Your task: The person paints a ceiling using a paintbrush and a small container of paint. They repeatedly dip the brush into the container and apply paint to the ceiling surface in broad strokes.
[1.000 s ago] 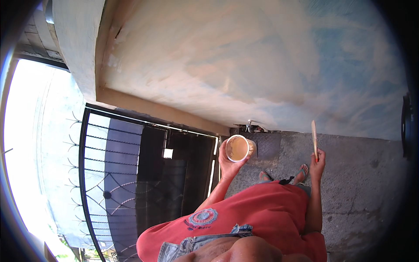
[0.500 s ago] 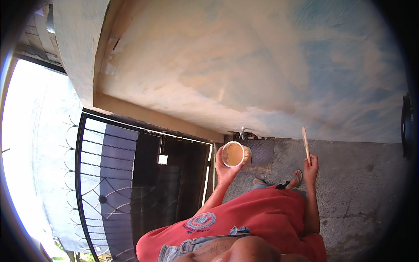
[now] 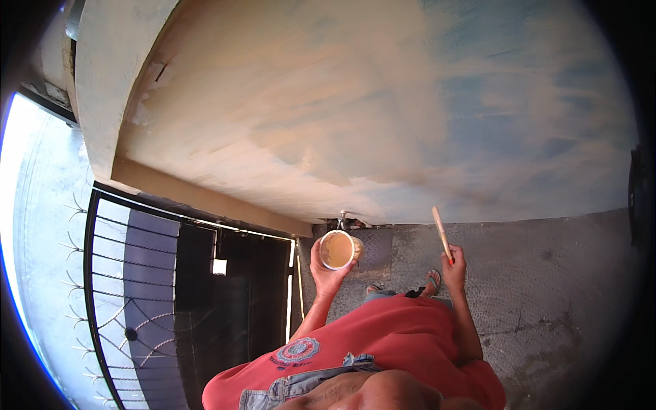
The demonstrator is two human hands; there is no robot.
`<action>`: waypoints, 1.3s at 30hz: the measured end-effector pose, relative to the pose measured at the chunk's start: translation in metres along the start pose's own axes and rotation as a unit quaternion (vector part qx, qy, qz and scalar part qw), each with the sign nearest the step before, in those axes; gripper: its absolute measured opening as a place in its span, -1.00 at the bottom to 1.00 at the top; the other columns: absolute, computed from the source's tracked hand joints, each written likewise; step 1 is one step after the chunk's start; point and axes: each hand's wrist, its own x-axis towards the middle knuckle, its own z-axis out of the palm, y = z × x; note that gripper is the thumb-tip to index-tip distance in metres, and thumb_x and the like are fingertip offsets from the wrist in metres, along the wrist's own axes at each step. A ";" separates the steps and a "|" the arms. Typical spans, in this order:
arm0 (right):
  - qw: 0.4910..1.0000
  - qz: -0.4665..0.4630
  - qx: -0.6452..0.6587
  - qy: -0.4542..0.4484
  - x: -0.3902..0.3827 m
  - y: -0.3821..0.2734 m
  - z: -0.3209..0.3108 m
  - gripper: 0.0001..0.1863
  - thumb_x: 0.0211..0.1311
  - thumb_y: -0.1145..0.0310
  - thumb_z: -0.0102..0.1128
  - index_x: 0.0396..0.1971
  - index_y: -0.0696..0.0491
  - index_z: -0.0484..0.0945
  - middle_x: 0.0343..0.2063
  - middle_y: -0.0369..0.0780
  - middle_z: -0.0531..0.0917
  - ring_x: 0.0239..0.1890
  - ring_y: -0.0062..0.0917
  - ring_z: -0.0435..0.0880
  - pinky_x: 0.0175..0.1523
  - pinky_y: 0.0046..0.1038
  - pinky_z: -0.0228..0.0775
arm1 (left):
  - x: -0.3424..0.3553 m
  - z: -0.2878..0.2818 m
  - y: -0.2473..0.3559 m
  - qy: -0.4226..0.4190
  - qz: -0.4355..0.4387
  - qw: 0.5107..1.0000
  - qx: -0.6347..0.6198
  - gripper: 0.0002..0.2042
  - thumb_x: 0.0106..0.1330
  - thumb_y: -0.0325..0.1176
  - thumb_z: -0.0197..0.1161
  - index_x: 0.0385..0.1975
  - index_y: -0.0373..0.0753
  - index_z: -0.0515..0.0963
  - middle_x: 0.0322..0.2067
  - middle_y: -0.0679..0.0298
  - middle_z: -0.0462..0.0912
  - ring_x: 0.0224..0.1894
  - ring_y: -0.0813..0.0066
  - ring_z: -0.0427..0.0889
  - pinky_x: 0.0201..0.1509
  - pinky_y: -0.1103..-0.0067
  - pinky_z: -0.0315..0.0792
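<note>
My left hand (image 3: 326, 272) is wrapped round a white-rimmed tub of tan paint (image 3: 337, 250), its open top facing up. On the right, my right hand (image 3: 454, 268) grips a paintbrush (image 3: 441, 227) seen nearly edge-on; a bit of red shows by the fingers, and its pale end points up toward the wall. The brush is apart from both the tub and the wall. Ahead rises the wall (image 3: 307, 116), covered in streaky tan on the left and patchy blue on the right.
A metal tap (image 3: 343, 219) sticks out at the foot of the wall, just beyond the tub. To the left stands a black metal gate (image 3: 137, 294) with spikes. The floor is rough grey concrete (image 3: 540, 273). A dark round object (image 3: 637, 195) sits at the right edge.
The whole view has shifted, so hands, tub, brush and gate all appear further left. Both hands keep their holds, and the brush tilts a little more to the left.
</note>
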 end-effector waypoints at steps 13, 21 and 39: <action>0.996 -0.066 0.005 0.051 -0.029 -0.011 0.016 -0.72 0.41 0.54 0.18 0.06 0.21 0.44 -0.27 -0.23 0.68 -0.21 -0.64 0.63 -0.08 -0.57 0.47 | 0.008 -0.014 -0.023 -0.046 0.012 0.998 -0.044 -0.09 -0.16 -0.36 0.73 0.26 -0.34 0.35 0.13 0.13 0.59 0.18 0.32 0.58 0.31 0.40 0.44; 0.984 -0.157 -0.013 0.086 -0.043 -0.022 0.032 -0.72 0.42 0.54 0.16 0.07 0.20 0.44 -0.26 -0.22 0.70 -0.22 -0.65 0.64 -0.09 -0.59 0.46 | 0.006 -0.025 -0.028 -0.062 0.025 0.996 -0.054 -0.13 -0.15 -0.41 0.69 0.25 -0.33 0.37 0.11 0.15 0.59 0.16 0.33 0.58 0.30 0.41 0.44; 0.977 -0.099 0.074 0.172 -0.123 -0.048 0.091 -0.73 0.44 0.55 0.13 0.08 0.22 0.42 -0.25 -0.19 0.69 -0.18 -0.61 0.66 0.01 -0.56 0.49 | 0.009 -0.090 -0.058 -0.153 0.026 0.986 -0.064 -0.11 -0.18 -0.36 0.73 0.24 -0.33 0.38 0.10 0.15 0.61 0.16 0.34 0.60 0.29 0.42 0.44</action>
